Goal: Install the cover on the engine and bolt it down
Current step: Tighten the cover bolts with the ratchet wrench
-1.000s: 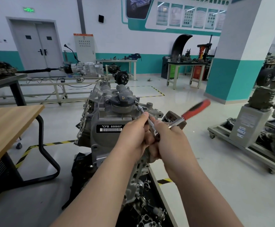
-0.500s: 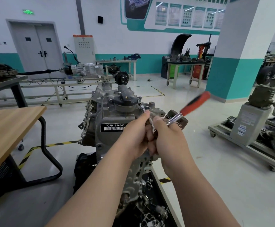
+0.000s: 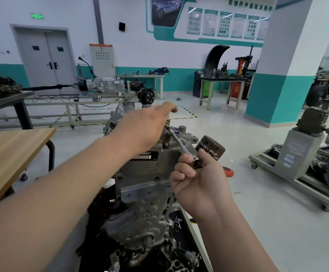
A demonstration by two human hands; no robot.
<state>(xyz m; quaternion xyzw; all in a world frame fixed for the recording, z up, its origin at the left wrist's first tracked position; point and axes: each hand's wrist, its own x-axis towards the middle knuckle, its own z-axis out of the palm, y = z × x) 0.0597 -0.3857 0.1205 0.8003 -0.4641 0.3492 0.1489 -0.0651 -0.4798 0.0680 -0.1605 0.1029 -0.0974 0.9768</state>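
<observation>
In the head view, a grey cast-metal engine (image 3: 146, 216) stood upright in the middle of the workshop floor, above a black tray (image 3: 181, 228) scattered with small loose metal parts. The grey metal cover (image 3: 152, 169) sat in place against the upper part of the engine, facing the camera, with a black barcode label (image 3: 144, 156) on its face, partly hidden by the left forearm.

The left hand (image 3: 148, 124) reached across the top of the engine, its back turned to the camera and its index finger stretched forward. The fingertips beneath were hidden, so whether they gripped anything could not be told.

The right hand (image 3: 201, 181) was clenched around the steel ratchet wrench (image 3: 196, 162), fingers wrapped over its head. Only the red tip of the handle (image 3: 228, 171) showed past the heel of the hand. A slim steel extension bar (image 3: 176, 139) ran up and to the left from the ratchet head, and its far end met the top edge of the engine just under the left hand.

A dark cylindrical oil filter (image 3: 210, 147) jutted from the engine's right side, just beside the right hand. A light wooden tabletop (image 3: 8, 154) stood to the left, well apart from the engine.
</observation>
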